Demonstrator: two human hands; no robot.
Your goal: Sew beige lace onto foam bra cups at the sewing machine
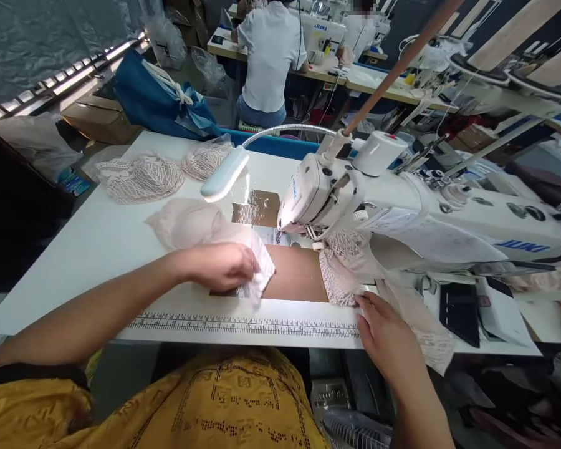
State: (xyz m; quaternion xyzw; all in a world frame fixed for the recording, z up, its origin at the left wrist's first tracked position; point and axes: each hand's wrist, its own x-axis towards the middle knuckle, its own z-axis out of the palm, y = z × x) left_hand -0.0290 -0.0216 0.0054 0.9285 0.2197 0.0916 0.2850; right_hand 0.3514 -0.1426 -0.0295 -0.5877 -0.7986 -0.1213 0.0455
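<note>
My left hand is closed on a pale pink bra cup piece, with its lace edge sticking out past the fingers. The sheer rounded part of that piece spreads on the table behind the hand. On the other side, my right hand pinches the near corner of a pale lace piece between thumb and fingertips. That lace lies beneath the arm of the white sewing machine, right of its needle area. Between the two hands, a brown board covers part of the machine bed.
Lace cups lie at the table's back left. A small lamp arches over the bed. A ruler strip runs along the front edge. Beyond, a person in a white shirt sits at another machine. A blue bag stands at the back left.
</note>
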